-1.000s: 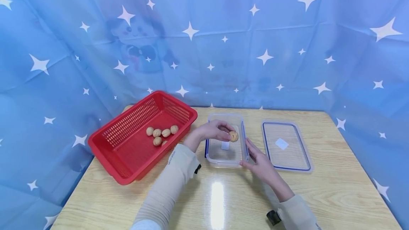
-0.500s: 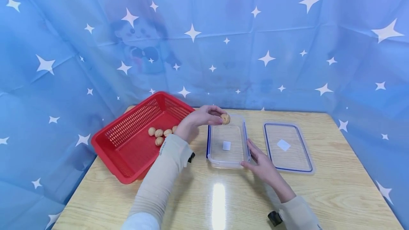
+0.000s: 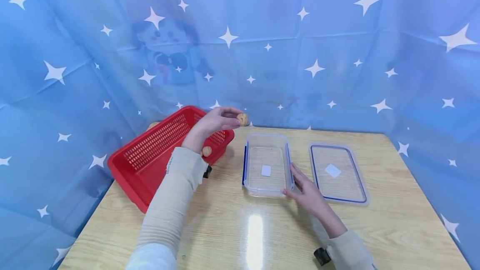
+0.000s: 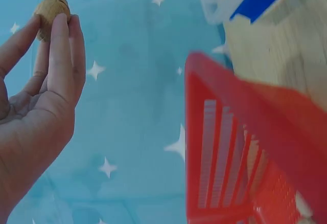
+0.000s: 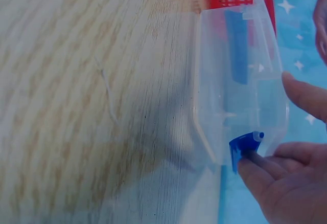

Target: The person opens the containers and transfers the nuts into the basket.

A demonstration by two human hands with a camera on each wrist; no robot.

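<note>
A walnut (image 3: 242, 119) is pinched between the fingertips and thumb of my left hand (image 3: 217, 122), above the far right end of the red plastic basket (image 3: 165, 126). In the left wrist view the same walnut (image 4: 52, 15) shows at the fingertips, off to the side of the basket rim. My right hand (image 3: 305, 191) holds the near right corner of a clear plastic container (image 3: 267, 184), thumb at the front rim and fingers along its side. Those fingers meet a blue latch (image 5: 245, 144) in the right wrist view. Inside, the container shows only a white label on its bottom.
Flat on the wooden table (image 3: 393, 216), right of the container, lies its clear lid (image 3: 339, 184) with a blue seal. Another walnut (image 3: 206, 151) sits in the basket; my left forearm hides part of the inside. A starry blue curtain (image 3: 285, 74) hangs behind.
My left hand has carried the walnut from over the container up and left to above the basket's far end. My right hand has stayed at the container.
</note>
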